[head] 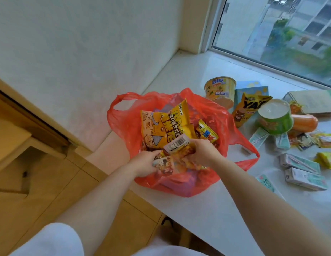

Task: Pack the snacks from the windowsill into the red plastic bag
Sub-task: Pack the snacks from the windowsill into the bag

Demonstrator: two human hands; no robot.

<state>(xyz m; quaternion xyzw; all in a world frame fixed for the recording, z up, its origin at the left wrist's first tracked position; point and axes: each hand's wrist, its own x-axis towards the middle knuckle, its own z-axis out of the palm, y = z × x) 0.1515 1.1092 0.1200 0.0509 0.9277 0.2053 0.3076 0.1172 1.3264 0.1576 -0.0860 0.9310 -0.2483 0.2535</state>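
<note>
Both hands, left hand (145, 163) and right hand (202, 151), are gripping a snack packet (176, 154) inside the red plastic bag (212, 111) on the windowsill (207, 209); roughly half packed, noodle cups (220, 91) and small cartons (299, 162) are waiting.

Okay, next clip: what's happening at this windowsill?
A person is packing snacks into a red plastic bag that stands open at the edge of the white windowsill. Both hands are in its mouth: the left hand and right hand together grip a crinkly orange snack packet with a barcode label, beside a big yellow popcorn bag already inside. Still out on the sill are a yellow noodle cup, a green cup and several small packets.
</note>
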